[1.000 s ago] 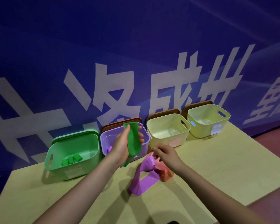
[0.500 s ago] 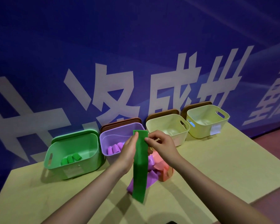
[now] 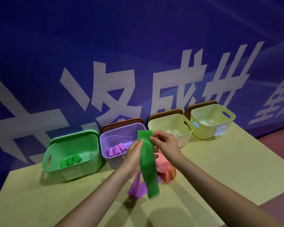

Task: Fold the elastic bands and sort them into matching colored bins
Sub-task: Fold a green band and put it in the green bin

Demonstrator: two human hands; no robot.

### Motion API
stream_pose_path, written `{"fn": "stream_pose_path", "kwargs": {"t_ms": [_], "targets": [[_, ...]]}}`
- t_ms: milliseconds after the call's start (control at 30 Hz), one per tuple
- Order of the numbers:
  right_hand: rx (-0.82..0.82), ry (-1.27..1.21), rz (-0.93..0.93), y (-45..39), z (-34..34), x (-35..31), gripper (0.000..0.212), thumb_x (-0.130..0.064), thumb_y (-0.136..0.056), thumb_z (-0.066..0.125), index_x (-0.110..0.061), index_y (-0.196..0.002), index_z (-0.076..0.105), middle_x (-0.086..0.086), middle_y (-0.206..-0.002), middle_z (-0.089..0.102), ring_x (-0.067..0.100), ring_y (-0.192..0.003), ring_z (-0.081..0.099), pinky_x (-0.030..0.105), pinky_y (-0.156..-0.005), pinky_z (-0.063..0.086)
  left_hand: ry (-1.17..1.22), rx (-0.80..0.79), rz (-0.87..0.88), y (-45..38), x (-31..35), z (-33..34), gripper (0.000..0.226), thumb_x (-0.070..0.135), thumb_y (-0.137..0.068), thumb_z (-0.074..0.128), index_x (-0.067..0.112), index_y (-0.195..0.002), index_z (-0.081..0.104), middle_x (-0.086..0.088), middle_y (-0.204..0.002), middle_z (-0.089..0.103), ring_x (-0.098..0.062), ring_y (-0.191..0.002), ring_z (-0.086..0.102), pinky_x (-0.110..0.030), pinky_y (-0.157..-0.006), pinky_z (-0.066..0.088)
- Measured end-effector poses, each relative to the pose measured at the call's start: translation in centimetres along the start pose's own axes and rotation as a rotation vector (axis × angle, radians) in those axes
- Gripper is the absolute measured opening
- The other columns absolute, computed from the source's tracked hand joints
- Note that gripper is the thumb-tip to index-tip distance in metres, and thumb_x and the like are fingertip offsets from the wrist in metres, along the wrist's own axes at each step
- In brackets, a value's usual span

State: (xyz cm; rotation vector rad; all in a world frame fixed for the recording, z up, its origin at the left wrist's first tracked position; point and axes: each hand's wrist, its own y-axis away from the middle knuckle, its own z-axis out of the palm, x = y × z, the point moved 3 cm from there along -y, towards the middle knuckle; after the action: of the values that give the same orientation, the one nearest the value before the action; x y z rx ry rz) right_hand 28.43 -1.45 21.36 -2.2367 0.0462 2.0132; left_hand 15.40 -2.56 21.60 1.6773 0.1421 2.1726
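Observation:
A long green elastic band [image 3: 149,167] hangs straight down in front of me over the table. My left hand [image 3: 132,157] pinches its left edge near the top, and my right hand [image 3: 166,145] pinches the right edge at the same height. Under the band lie a purple band [image 3: 137,190] and an orange band [image 3: 166,169] in a loose heap. The green bin [image 3: 56,154] at the left holds three rolled green bands [image 3: 70,160]. Beside it, the purple bin [image 3: 105,141] holds three rolled purple bands [image 3: 116,149].
Two pale yellow bins [image 3: 182,122] [image 3: 216,118] stand to the right along the blue banner wall, with brown lids propped behind them. The yellow-green table [image 3: 228,169] ends at the right, where reddish floor shows.
My left hand raised the green band from a bunched hold. My right hand left the heap on the table and took the band's top edge. The band now hangs full length.

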Motion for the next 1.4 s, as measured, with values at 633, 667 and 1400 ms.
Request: {"fn": "stream_pose_path", "kwargs": {"t_ms": [633, 667, 1400], "targets": [[-0.202, -0.307, 0.351, -0.7, -4.0, 14.2, 0.012, 0.003, -0.092, 0.055, -0.002, -0.081, 0.058, -0.002, -0.042, 0.047, 0.006, -0.034, 0.04, 0.016, -0.035, 0.036, 0.178, 0.204, -0.203, -5.6, -12.9, 3.3, 0.042, 0.02, -0.104, 0.028, -0.006, -0.096, 0.06, -0.016, -0.066, 0.068, -0.022, -0.051, 0.066, -0.026, -0.05, 0.056], [-0.195, -0.299, 0.334, -1.0, -3.9, 15.4, 0.01, 0.003, -0.091, 0.055, -0.001, -0.082, 0.058, -0.002, -0.043, 0.047, 0.006, -0.034, 0.041, 0.016, -0.035, 0.036, 0.162, 0.224, -0.177, -6.2, -13.9, 3.0, 0.039, 0.02, -0.104, 0.029, -0.006, -0.102, 0.059, -0.018, -0.07, 0.068, -0.022, -0.054, 0.067, -0.027, -0.052, 0.056], [-0.122, -0.251, -0.101, 1.5, -1.9, 25.2, 0.01, -0.012, -0.09, 0.064, -0.019, -0.084, 0.068, -0.01, -0.052, 0.058, 0.007, -0.046, 0.052, 0.019, -0.043, 0.041, 0.077, 0.289, 0.31, -10.2, -24.7, -1.9, 0.027, 0.017, -0.101, 0.041, 0.007, -0.112, 0.063, -0.019, -0.104, 0.069, -0.03, -0.093, 0.067, -0.043, -0.085, 0.054]]}}
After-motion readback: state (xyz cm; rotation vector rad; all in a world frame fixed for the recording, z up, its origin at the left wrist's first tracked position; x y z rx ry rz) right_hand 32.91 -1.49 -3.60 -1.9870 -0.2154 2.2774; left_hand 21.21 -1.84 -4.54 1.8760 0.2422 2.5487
